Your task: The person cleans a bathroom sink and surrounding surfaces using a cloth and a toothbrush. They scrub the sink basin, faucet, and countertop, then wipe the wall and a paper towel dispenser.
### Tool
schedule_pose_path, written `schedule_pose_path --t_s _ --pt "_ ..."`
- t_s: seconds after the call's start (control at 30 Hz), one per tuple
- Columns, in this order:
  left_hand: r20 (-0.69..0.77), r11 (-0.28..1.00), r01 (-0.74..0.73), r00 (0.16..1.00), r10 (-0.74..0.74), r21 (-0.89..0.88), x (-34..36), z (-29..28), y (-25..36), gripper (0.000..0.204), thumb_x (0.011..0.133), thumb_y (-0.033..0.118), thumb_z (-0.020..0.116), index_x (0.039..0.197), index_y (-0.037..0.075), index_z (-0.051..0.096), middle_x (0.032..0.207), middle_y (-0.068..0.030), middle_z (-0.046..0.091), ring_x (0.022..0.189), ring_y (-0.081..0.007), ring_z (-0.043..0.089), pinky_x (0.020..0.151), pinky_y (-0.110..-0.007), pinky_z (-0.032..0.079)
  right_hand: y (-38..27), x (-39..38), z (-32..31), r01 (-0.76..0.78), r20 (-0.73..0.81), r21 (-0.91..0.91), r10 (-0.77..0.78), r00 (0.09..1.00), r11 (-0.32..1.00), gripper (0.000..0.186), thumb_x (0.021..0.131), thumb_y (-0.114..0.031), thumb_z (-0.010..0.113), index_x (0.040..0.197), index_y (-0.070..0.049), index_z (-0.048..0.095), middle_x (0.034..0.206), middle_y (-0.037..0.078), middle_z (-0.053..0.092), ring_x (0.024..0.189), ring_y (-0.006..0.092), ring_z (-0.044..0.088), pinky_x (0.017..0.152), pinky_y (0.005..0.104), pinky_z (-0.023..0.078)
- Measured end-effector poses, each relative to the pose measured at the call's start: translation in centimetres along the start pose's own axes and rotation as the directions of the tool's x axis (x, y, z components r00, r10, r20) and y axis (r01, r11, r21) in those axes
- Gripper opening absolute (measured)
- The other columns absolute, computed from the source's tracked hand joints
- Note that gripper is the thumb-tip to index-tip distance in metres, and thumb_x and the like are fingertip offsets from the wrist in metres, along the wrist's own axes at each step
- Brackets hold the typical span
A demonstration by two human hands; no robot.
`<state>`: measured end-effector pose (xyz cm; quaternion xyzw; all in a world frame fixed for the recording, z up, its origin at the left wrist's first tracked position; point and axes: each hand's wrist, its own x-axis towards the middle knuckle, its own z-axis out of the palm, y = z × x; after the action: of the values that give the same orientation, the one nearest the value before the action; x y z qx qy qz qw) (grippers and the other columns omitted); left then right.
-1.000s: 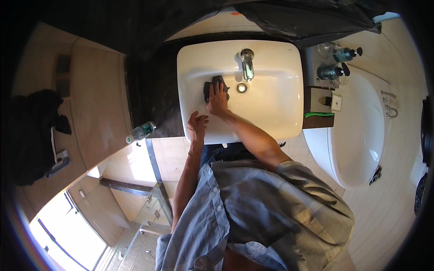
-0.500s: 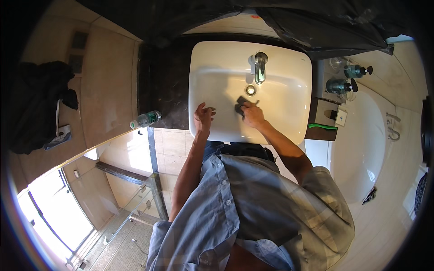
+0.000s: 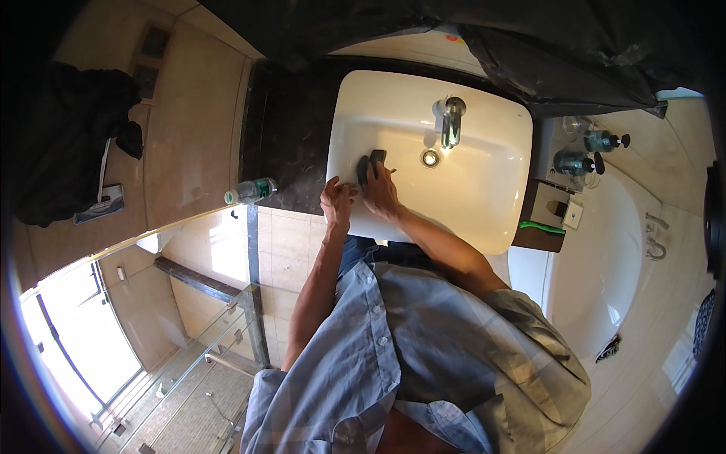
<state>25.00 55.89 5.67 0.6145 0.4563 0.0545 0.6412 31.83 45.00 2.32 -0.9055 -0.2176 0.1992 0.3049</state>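
Note:
A white rectangular sink (image 3: pixel 473 219) is set in a dark counter. In my right hand (image 3: pixel 384 198) is a dark grey cloth (image 3: pixel 364 168), pressed against the left part of the basin, with fingers closed on it. My left hand (image 3: pixel 337 201) rests at the near left rim of the sink, close beside the right one. Its fingers are bent and apart, with nothing visible in them. The chrome faucet (image 3: pixel 452 125) stands at the back, above the round drain (image 3: pixel 430 158).
A plastic bottle (image 3: pixel 252 191) lies on the counter's left edge. On the right stand pump bottles (image 3: pixel 573 162) and a green-handled item (image 3: pixel 541 226), next to a white bathtub (image 3: pixel 597 272). Black sheeting (image 3: pixel 575 45) hangs over the back; a glass panel (image 3: pixel 227 333) is at lower left.
My right hand has moved left across the basin with the cloth, from near the drain to beside my left hand. The left hand stays at the rim. The view has shifted slightly.

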Motion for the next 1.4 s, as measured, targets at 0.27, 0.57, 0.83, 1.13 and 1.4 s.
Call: schedule_pose_path --t_s 0.27,0.57,0.83,1.13,1.4 --pt "0.128 0.999 -0.006 0.992 0.001 0.033 -0.4 0.2 0.1 0.041 0.088 0.011 0.055 0.127 -0.002 0.050 0.094 -0.0103 0.071 0.075 -0.0149 0.068 0.058 -0.025 0.050 5.7 3.6 1.5 -0.259 -0.164 -0.244 0.224 0.961 0.934 0.072 0.091 -0.033 0.053 0.147 0.002 0.023 0.153 0.029 0.014 0.142 0.0457 0.013 0.114 0.0536 0.016" --pt "0.065 0.999 -0.042 0.997 0.043 -0.015 -0.7 -3.2 -0.9 0.036 0.088 0.008 0.054 0.123 -0.001 0.053 0.092 -0.0111 0.071 0.074 -0.0160 0.069 0.057 -0.027 0.051 1.3 10.7 4.4 -0.446 -0.253 0.210 0.489 0.835 0.870 0.066 0.091 -0.028 0.050 0.140 0.011 0.031 0.144 0.039 0.023 0.136 0.0546 0.018 0.114 0.0554 0.015" --pt "-0.065 0.961 -0.049 0.997 0.033 -0.271 1.0 -6.7 1.1 0.043 0.088 0.008 0.058 0.127 -0.003 0.045 0.093 -0.0143 0.069 0.075 -0.0188 0.067 0.062 -0.028 0.052 -4.3 8.8 3.2 -0.120 -0.347 0.479 0.314 0.884 0.869 0.054 0.091 -0.018 0.051 0.137 0.009 0.037 0.141 0.038 0.031 0.134 0.0486 0.029 0.112 0.0473 0.027" --pt "-0.101 0.935 -0.071 0.994 0.038 -0.348 1.4 -6.8 0.4 0.056 0.085 0.014 0.061 0.134 -0.001 0.037 0.098 -0.0141 0.067 0.078 -0.0209 0.066 0.065 -0.029 0.052 -8.3 -0.5 1.7 0.466 -0.295 0.116 -0.417 0.859 0.877 0.047 0.077 0.002 0.060 0.124 0.002 0.053 0.139 0.026 0.039 0.130 0.0529 0.030 0.107 0.0531 0.032" --pt "-0.356 0.900 -0.165 0.935 0.012 -0.403 1.3 -7.7 -1.4 0.044 0.090 0.012 0.059 0.129 0.002 0.041 0.094 -0.0103 0.065 0.074 -0.0167 0.063 0.058 -0.027 0.048 -3.2 -7.5 0.7 0.646 0.106 -0.002 -0.642 0.760 0.764 0.050 0.081 -0.014 0.063 0.129 -0.005 0.053 0.143 0.026 0.035 0.134 0.0473 0.031 0.104 0.0525 0.037"
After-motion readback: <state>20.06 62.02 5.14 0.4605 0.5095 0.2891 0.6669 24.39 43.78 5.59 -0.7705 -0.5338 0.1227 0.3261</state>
